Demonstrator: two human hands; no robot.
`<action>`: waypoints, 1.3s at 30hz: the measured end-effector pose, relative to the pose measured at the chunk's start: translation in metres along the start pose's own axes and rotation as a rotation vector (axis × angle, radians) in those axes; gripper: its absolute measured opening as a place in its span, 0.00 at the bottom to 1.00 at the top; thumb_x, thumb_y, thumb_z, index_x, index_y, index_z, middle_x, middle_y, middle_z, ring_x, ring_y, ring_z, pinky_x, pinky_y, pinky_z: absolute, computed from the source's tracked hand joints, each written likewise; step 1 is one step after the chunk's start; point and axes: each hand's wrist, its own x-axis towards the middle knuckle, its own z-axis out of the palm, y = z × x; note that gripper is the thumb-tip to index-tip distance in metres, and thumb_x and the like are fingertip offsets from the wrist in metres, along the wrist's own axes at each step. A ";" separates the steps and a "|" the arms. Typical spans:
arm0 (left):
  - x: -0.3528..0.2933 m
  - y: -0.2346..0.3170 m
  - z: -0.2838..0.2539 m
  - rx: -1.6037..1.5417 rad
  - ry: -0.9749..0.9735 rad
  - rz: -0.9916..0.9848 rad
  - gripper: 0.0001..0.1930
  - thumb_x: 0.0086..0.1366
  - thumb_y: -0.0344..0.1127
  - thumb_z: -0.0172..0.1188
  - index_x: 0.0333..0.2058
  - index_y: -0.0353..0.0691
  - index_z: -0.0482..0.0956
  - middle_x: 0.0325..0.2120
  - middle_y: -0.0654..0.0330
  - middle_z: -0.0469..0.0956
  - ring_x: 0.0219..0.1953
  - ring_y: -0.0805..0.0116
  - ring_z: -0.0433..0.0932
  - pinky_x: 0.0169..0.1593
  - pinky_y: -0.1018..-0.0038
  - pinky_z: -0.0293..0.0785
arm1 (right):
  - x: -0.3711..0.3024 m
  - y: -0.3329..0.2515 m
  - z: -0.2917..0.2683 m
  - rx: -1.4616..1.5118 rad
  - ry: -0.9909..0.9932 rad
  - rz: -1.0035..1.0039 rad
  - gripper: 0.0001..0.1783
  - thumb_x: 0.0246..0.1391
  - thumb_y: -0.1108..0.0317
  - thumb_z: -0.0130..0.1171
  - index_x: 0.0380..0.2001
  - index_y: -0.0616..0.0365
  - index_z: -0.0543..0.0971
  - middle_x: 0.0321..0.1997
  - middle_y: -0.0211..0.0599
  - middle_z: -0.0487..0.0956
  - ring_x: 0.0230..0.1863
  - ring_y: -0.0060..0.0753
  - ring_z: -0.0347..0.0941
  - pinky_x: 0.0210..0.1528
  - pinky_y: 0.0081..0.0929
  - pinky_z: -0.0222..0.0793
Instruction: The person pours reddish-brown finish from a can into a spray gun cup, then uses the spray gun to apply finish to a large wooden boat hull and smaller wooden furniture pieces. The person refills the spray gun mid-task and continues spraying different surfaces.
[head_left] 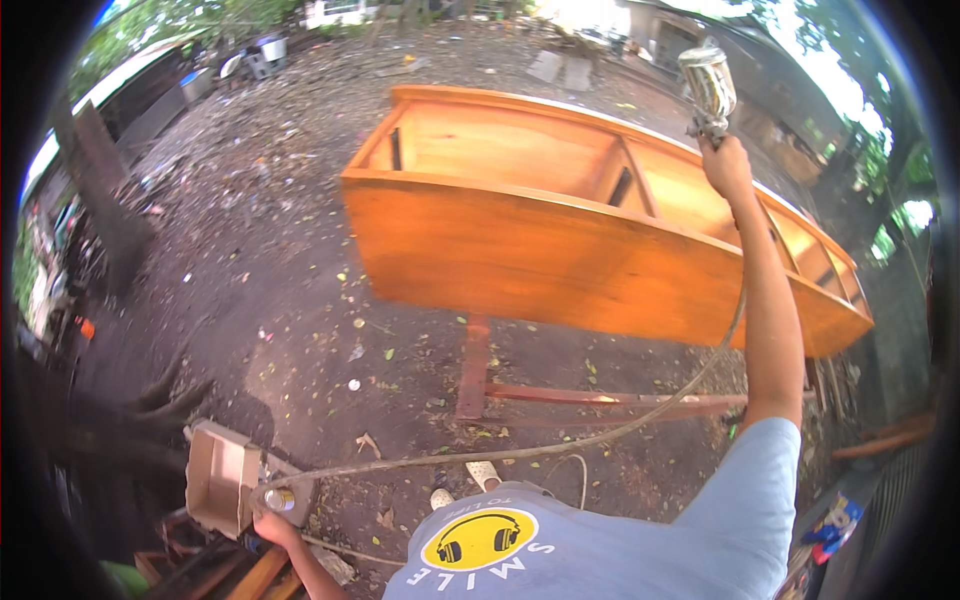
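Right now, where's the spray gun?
Head view, upper right: the spray gun is raised in the right hand, showing just past the far edge of the orange cabinet.

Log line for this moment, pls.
right hand: holds spray gun, raised | left hand: holds hose, beside cardboard box | orange cabinet: open side up, above reddish frame

The right hand (727,168) is raised far forward, its fingers closed in a grip. Below it, the right forearm (768,290) runs almost straight back, the elbow nearly extended. Well to its left and much nearer the body, the left hand (272,526) hangs low, its finger pose too small to tell; the left forearm (312,574) slants back behind it.
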 end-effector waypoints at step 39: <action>0.026 0.075 0.041 -0.122 -0.224 -0.028 0.31 0.71 0.49 0.49 0.15 0.26 0.69 0.10 0.52 0.64 0.15 0.59 0.60 0.24 0.55 0.61 | -0.098 -0.119 -0.146 0.464 -0.605 0.200 0.17 0.60 0.54 0.58 0.32 0.59 0.75 0.20 0.32 0.72 0.11 0.17 0.56 0.11 0.24 0.53</action>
